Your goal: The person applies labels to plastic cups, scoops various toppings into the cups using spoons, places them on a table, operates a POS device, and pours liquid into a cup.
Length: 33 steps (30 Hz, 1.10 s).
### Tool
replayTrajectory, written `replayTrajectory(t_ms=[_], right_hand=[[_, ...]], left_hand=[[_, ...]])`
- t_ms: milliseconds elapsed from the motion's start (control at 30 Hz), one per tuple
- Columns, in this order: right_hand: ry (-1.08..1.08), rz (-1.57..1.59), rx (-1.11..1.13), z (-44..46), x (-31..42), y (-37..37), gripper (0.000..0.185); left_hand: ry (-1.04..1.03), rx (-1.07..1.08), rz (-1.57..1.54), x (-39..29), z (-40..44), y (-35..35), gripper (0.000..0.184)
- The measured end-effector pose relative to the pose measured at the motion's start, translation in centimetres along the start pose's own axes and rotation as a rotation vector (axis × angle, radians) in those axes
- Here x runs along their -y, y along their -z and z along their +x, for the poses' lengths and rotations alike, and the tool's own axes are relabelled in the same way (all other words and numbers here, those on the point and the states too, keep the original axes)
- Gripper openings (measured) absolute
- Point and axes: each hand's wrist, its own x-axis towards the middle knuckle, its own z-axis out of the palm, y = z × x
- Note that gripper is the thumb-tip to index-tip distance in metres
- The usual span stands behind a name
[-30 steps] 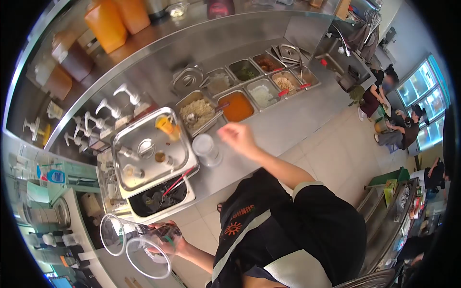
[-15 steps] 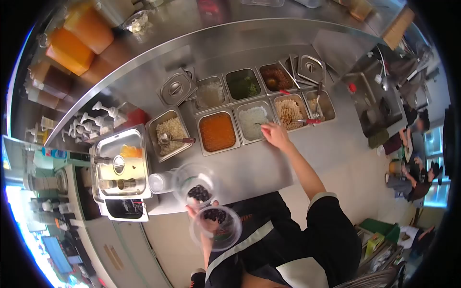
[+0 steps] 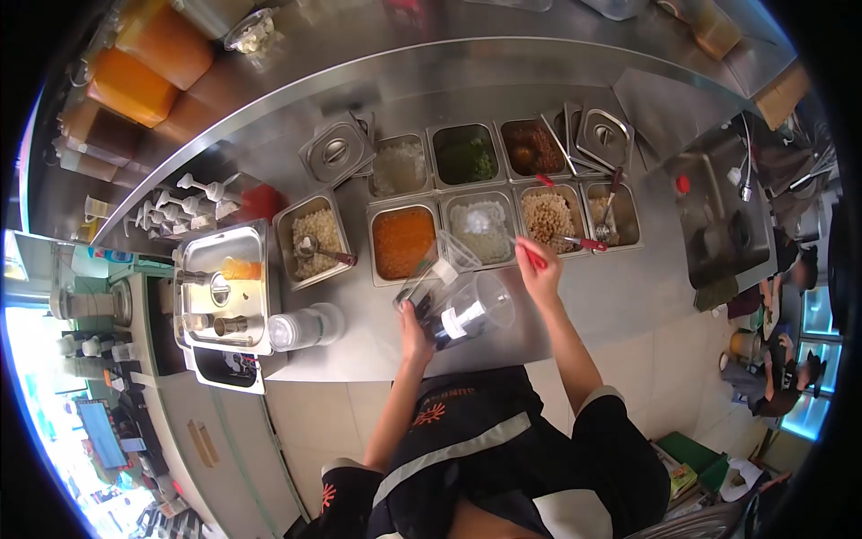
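While the left hand clasps two clear, tapered plastic cups, the right hand grips a red-handled utensil.

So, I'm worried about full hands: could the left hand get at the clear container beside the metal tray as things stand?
Probably not: the left hand is taken up by two clear cups, though the way to the clear container looks free.

Left grip curled, left forearm angled forward, right grip pinched farther ahead, right forearm extended
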Motion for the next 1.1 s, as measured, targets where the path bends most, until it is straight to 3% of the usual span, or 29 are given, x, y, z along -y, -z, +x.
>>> replayTrajectory(t_ms=[67, 200, 267, 367, 433, 467, 533, 633, 667, 733, 800, 833, 933, 1100], right_hand=[[0.211, 0.034, 0.231, 0.2, 2.6, 1.9, 0.013], [0.271, -0.038, 0.078, 1.5, -0.7, 0.4, 0.018], [0.164, -0.159, 0.201, 0.9, -4.8, -1.3, 0.018], [0.272, -0.316, 0.273, 0.1, -9.0, -3.7, 0.015], [-0.167, -0.052, 0.11, -0.4, -9.4, -4.3, 0.014], [-0.388, 0.077, 0.027, -0.5, -9.2, -4.4, 0.014], [-0.5, 0.096, 0.038, -0.1, -7.5, -2.9, 0.015], [0.079, 0.085, -0.029, 0.5, -2.3, -0.9, 0.014], [0.082, 0.085, -0.019, 0.8, 0.0, 0.5, 0.014], [0.5, -0.014, 0.35, 1.2, 3.6, 2.6, 0.016], [0.475, 0.053, 0.296, 1.3, 4.0, 2.1, 0.018], [0.447, 0.115, 0.233, 1.4, 4.1, 1.6, 0.02], [0.308, 0.101, 0.267, 2.1, 2.7, -3.3, 0.02], [0.41, -0.096, 0.537, -1.0, -1.6, -12.8, 0.014]], left_hand=[[0.011, 0.099, -0.027, 0.7, 2.1, -0.2, 0.056], [0.126, 0.172, -0.098, -1.3, 0.9, -2.9, 0.066], [0.102, 0.181, -0.117, -1.6, 0.5, -2.9, 0.071], [-0.077, 0.09, -0.161, 0.1, 1.7, -1.1, 0.071], [-0.287, -0.11, -0.174, 1.0, 2.1, -0.3, 0.068], [-0.288, -0.123, -0.176, 1.3, 2.3, 0.0, 0.068], [-0.473, -0.33, 0.002, 1.9, 2.9, 0.4, 0.065], [-0.582, -0.428, 0.069, 3.1, 4.3, 0.6, 0.063], [-0.6, -0.484, 0.077, 3.0, 4.7, -0.2, 0.063], [-0.564, -0.479, -0.068, 1.9, 4.4, -2.2, 0.065], [-0.452, -0.175, -0.31, 1.3, 4.3, -2.4, 0.066], [-0.422, -0.131, -0.319, 0.7, 3.5, -2.8, 0.066], [-0.378, -0.175, -0.352, 0.9, 1.3, -0.9, 0.067], [-0.288, -0.188, -0.299, 1.7, -3.9, 3.7, 0.07]])
